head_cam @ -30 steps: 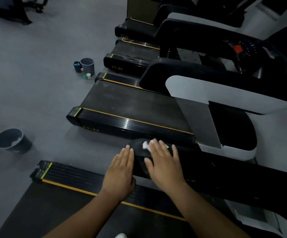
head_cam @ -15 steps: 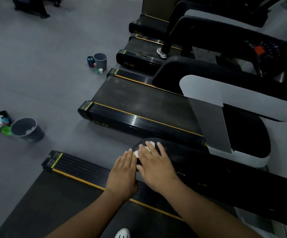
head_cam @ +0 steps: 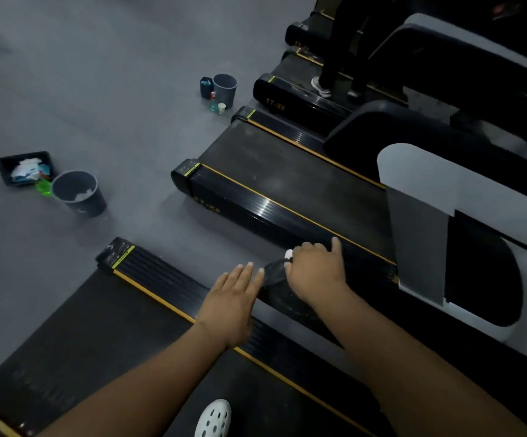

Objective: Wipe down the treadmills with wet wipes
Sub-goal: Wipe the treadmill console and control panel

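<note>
Tray (head_cam: 5,171): on the floor far left, holding crumpled white and blue scraps too small to tell apart.
Bottle (head_cam: 44,186): green, between the tray and the bin, only partly seen.
Bin (head_cam: 81,200): dark and round, just right of the tray, with a white scrap inside.
Near treadmill (head_cam: 104,326): its belt fills the lower left, cut off by the bottom edge; the print on the belt is too dim to read.
Left hand (head_cam: 230,301): flat with straight fingers and holding nothing, fingertips just beside the rail end; blurred, so contact cannot be told.
Shoe (head_cam: 213,419): white with holes, on the near treadmill belt, cut by the bottom edge.
Far bin (head_cam: 225,89): farther back on the floor, with small bottles and a cup beside it, too small to make out.
Wipe (head_cam: 288,254): white, at the rail end; only a small bit shows past the fingers of the right hand.
Rail (head_cam: 273,275): black, its rounded end showing between the two hands, the rest under the right hand and arm.
Right hand (head_cam: 316,272): curled over the rail end, gripping the wipe, one finger sticking out straight.
Middle treadmill (head_cam: 271,190): beyond the hands, its front hidden by a grey panel (head_cam: 445,190).
Other person: dark legs and a pale sneaker (head_cam: 321,86) on a farther treadmill, the body out of frame.
</note>
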`<state>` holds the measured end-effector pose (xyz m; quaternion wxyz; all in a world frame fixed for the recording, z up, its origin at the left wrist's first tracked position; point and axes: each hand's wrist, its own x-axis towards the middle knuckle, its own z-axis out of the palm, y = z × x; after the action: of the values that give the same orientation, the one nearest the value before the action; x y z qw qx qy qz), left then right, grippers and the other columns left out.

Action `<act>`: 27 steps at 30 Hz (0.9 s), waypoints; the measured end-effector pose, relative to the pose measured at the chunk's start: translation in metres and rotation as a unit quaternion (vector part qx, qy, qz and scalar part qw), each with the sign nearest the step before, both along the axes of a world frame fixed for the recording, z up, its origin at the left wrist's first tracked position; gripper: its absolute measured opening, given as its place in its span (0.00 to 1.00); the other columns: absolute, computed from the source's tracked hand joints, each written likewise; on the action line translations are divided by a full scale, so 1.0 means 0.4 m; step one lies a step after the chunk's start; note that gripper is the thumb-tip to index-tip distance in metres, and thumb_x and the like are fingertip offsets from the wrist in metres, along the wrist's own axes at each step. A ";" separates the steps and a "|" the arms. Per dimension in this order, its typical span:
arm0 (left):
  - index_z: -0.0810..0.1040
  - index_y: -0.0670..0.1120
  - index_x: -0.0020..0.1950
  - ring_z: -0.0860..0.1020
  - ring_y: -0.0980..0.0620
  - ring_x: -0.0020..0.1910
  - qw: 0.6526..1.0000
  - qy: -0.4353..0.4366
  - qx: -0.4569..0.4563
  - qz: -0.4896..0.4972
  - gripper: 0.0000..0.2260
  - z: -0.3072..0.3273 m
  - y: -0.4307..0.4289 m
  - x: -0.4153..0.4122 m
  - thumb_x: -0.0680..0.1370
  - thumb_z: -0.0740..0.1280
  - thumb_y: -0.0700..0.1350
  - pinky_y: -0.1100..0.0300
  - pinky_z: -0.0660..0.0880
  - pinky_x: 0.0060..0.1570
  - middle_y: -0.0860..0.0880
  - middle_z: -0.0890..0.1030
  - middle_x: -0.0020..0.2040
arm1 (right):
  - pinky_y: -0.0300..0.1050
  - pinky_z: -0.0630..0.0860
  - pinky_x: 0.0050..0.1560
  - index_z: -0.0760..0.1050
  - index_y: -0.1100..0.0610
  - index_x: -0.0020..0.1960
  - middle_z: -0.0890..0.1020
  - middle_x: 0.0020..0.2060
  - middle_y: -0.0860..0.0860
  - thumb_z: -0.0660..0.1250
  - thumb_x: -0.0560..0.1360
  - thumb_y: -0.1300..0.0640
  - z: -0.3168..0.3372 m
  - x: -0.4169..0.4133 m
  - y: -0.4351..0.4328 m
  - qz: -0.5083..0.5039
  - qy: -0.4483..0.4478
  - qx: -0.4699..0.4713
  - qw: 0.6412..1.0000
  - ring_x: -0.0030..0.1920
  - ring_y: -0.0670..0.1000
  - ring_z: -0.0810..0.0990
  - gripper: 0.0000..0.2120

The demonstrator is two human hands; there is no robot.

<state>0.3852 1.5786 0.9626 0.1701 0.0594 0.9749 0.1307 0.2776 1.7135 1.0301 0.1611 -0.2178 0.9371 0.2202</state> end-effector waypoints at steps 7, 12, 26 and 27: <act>0.50 0.50 0.82 0.64 0.48 0.76 0.953 -0.005 0.293 0.070 0.38 0.011 0.060 -0.048 0.76 0.64 0.40 0.57 0.64 0.73 0.47 0.62 0.79 | 0.65 0.68 0.68 0.71 0.57 0.73 0.75 0.71 0.54 0.53 0.77 0.42 -0.007 0.084 0.178 0.047 0.085 -0.185 0.978 0.72 0.56 0.72 0.30; 0.52 0.47 0.83 0.54 0.56 0.80 0.921 0.150 0.357 0.051 0.37 0.088 0.134 -0.072 0.75 0.61 0.36 0.56 0.58 0.78 0.48 0.56 0.82 | 0.57 0.53 0.79 0.46 0.56 0.82 0.66 0.77 0.49 0.59 0.79 0.48 0.012 0.059 0.204 0.029 -0.035 -0.348 0.937 0.78 0.47 0.60 0.37; 0.59 0.51 0.80 0.55 0.57 0.79 0.923 0.148 0.311 0.171 0.33 0.102 0.279 -0.091 0.79 0.53 0.65 0.54 0.54 0.79 0.52 0.61 0.80 | 0.52 0.55 0.78 0.56 0.57 0.81 0.60 0.80 0.53 0.53 0.75 0.36 -0.002 0.068 0.352 0.045 0.029 -0.250 0.967 0.79 0.51 0.58 0.40; 0.58 0.50 0.81 0.53 0.57 0.80 0.926 0.158 0.297 0.171 0.33 0.100 0.297 -0.098 0.79 0.53 0.65 0.53 0.52 0.79 0.51 0.60 0.81 | 0.52 0.55 0.78 0.56 0.57 0.81 0.60 0.80 0.53 0.53 0.75 0.37 -0.002 0.068 0.353 0.046 0.029 -0.246 0.968 0.79 0.51 0.58 0.40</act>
<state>0.3460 1.6975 1.0026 -0.0368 -0.0402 0.9013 0.4298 0.3049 1.8547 1.0295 0.0646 -0.2876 0.9556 -0.0039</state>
